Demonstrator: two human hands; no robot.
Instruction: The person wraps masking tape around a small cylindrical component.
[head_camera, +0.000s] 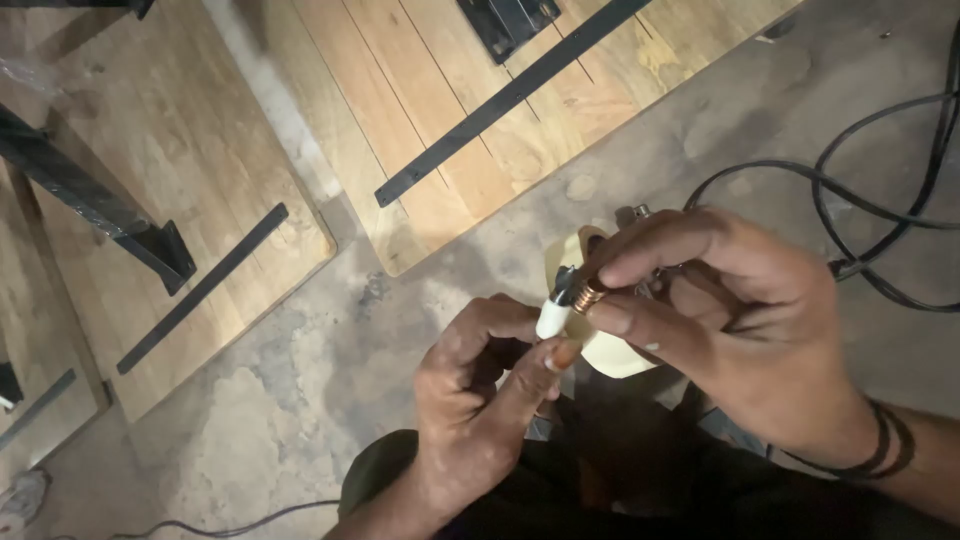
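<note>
Rough grey concrete floor (300, 420) is filling most of the frame, with pale wooden panels (450, 110) lying across the upper left and upper middle, each crossed by flat black metal bars (500, 100). Black cables (870, 200) are looping over the floor at the upper right, and a thinner cable (230, 523) is trailing along the bottom left.

Near the middle of the frame, the person's left hand (480, 400) is coming up from the lower centre, its thumb and fingers pressing together around the lower end of a small white cylindrical piece (552, 318) with a dark tip. The right hand (740, 320) is reaching in from the right, a dark band (890, 450) sitting on its wrist, and its grip is pinching a ribbed copper-coloured fitting (588, 297) that is meeting the white piece end to end (whether the two parts are joined or only touching cannot be told). Just behind both hands, a cream-coloured rounded object (610, 350) is partly showing, mostly hidden by the fingers. A small metal end (640, 211) is poking out above the right hand's fingers. Dark clothing (600, 490) is lying beneath the hands at the bottom of the frame.
</note>
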